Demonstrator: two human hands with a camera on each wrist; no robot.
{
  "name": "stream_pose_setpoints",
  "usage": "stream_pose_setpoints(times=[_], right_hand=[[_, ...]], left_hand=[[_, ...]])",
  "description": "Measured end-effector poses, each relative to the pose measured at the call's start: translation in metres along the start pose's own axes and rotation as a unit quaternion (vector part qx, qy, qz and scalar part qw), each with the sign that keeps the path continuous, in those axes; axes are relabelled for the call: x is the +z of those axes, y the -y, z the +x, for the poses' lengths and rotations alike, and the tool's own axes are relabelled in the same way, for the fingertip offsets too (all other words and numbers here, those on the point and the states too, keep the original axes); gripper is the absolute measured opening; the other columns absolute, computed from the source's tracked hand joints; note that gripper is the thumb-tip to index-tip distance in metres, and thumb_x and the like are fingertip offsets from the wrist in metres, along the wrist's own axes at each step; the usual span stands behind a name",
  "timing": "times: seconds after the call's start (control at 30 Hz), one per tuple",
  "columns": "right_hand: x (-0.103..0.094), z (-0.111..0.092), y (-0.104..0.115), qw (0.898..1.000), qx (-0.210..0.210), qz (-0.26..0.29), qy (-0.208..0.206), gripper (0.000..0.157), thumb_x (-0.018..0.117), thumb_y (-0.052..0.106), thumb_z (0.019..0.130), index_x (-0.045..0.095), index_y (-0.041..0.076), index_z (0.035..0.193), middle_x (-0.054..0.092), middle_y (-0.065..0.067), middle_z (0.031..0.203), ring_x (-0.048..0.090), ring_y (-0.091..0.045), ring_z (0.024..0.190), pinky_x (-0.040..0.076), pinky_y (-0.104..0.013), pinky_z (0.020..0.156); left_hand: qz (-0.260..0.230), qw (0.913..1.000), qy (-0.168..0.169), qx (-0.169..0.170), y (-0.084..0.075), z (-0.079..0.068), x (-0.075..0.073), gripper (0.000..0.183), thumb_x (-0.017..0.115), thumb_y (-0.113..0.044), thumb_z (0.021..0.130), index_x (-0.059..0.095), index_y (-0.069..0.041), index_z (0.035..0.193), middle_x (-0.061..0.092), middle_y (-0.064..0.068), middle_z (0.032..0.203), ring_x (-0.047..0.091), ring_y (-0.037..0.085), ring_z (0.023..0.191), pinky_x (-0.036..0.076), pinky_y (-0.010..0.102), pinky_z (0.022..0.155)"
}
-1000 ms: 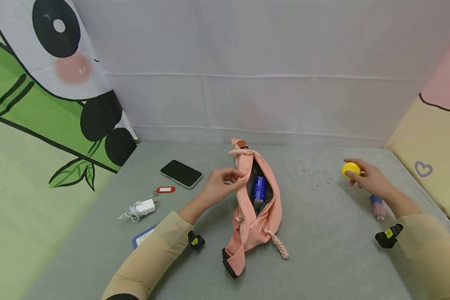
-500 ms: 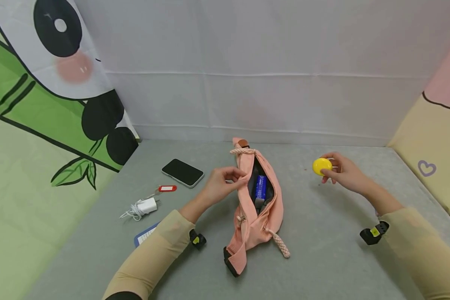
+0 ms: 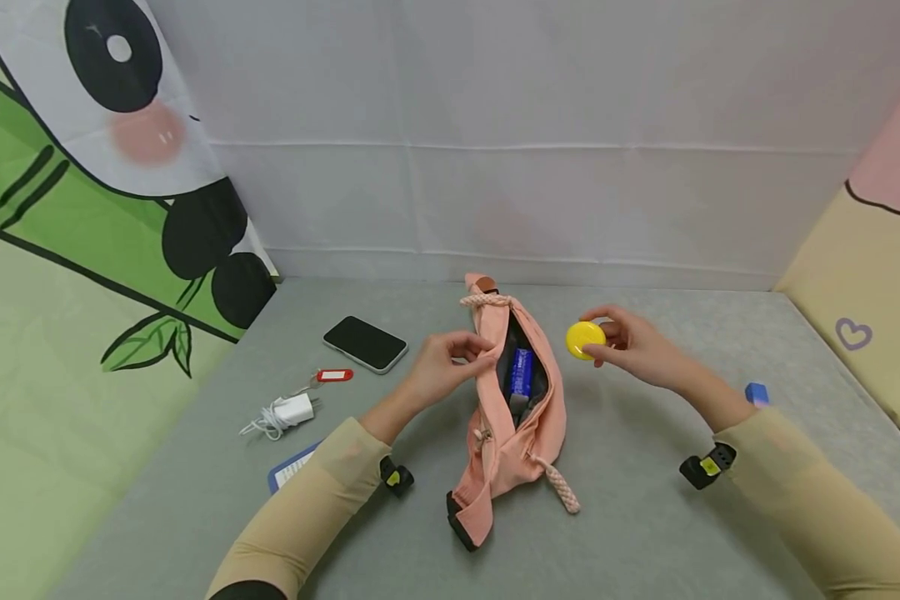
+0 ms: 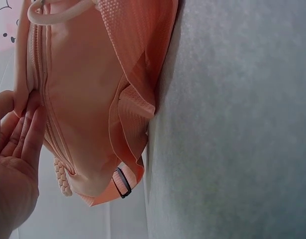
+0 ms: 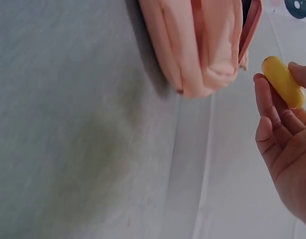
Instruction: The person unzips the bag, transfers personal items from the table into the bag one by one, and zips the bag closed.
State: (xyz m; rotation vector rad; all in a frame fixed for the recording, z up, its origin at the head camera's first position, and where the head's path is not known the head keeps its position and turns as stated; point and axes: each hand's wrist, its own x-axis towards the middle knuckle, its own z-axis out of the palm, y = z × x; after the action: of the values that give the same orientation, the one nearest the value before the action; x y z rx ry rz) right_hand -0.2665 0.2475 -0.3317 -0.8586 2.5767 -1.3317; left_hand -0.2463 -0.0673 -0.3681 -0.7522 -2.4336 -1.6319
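Observation:
A pink waist bag (image 3: 547,437) lies unzipped on the grey table, its dark lining showing. Inside its mouth sits a blue packet (image 3: 521,373). My left hand (image 3: 450,367) pinches the left edge of the opening between thumb and fingers; in the left wrist view the zipper (image 4: 38,59) runs just beside those fingers. To the right of the bag, my right hand (image 3: 633,348) holds a round, flat yellow case (image 3: 585,340) between thumb and fingertips, raised above the table. The right wrist view shows the yellow case edge-on, with the bag (image 5: 187,50) close by.
Left of the bag lie a black-screened phone (image 3: 365,344), a red key tag (image 3: 334,376), a white charger with wound cable (image 3: 292,412) and a blue-edged card (image 3: 288,469), partly behind the left sleeve. A small blue-topped object (image 3: 757,394) shows behind the right forearm.
My right hand has carried the yellow case leftward from the table's right side to beside the bag. The left hand keeps its pinch on the bag's edge.

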Motion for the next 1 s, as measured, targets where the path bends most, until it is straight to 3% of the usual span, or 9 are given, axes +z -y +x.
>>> stream_pose_setpoints(times=[0.17, 0.37, 0.6, 0.77, 1.0], right_hand=[[0.01, 0.01, 0.012, 1.0, -0.021, -0.013, 0.01, 0.039, 0.066, 0.011, 0.094, 0.049, 0.001, 0.127, 0.068, -0.006, 0.088, 0.059, -0.02, 0.068, 0.045, -0.03, 0.061], [0.02, 0.017, 0.021, 0.999, -0.029, -0.026, 0.019, 0.036, 0.068, 0.015, 0.093, 0.055, 0.004, 0.125, 0.067, -0.002, 0.079, 0.055, -0.027, 0.065, 0.042, -0.029, 0.058], [0.034, 0.02, 0.027, 0.997, -0.047, -0.016, 0.051, 0.036, 0.068, 0.014, 0.093, 0.056, 0.005, 0.125, 0.07, -0.001, 0.086, 0.056, -0.023, 0.066, 0.044, -0.03, 0.059], [0.049, 0.019, 0.026, 0.997, -0.032, -0.003, 0.073, 0.036, 0.068, 0.017, 0.094, 0.053, 0.004, 0.125, 0.069, 0.001, 0.085, 0.055, -0.021, 0.067, 0.042, -0.029, 0.058], [0.07, 0.022, 0.03, 1.0, 0.009, -0.01, 0.024, 0.039, 0.071, 0.022, 0.091, 0.056, 0.004, 0.122, 0.068, -0.001, 0.081, 0.056, -0.019, 0.065, 0.042, -0.031, 0.058]], left_hand=[[-0.005, 1.0, 0.002, -0.002, 0.002, 0.0, -0.001, 0.015, 0.073, -0.011, 0.088, 0.073, -0.004, 0.101, 0.068, 0.001, 0.08, 0.065, 0.014, 0.071, 0.05, 0.027, 0.058], [-0.005, 1.0, 0.004, 0.002, 0.003, 0.0, 0.0, 0.015, 0.073, -0.011, 0.088, 0.073, -0.004, 0.101, 0.068, 0.001, 0.081, 0.065, 0.013, 0.071, 0.051, 0.027, 0.059], [0.0, 1.0, 0.008, 0.005, 0.0, 0.001, -0.001, 0.015, 0.073, -0.014, 0.089, 0.072, -0.004, 0.101, 0.068, 0.001, 0.082, 0.065, 0.013, 0.072, 0.052, 0.028, 0.061], [-0.008, 0.9999, 0.011, 0.006, -0.001, -0.001, -0.001, 0.015, 0.072, -0.012, 0.089, 0.072, -0.003, 0.102, 0.068, 0.002, 0.081, 0.065, 0.014, 0.071, 0.051, 0.027, 0.06], [-0.021, 0.9996, 0.016, 0.004, -0.001, -0.005, -0.003, 0.016, 0.072, -0.011, 0.089, 0.072, -0.002, 0.102, 0.068, 0.002, 0.082, 0.064, 0.015, 0.072, 0.052, 0.027, 0.061]])
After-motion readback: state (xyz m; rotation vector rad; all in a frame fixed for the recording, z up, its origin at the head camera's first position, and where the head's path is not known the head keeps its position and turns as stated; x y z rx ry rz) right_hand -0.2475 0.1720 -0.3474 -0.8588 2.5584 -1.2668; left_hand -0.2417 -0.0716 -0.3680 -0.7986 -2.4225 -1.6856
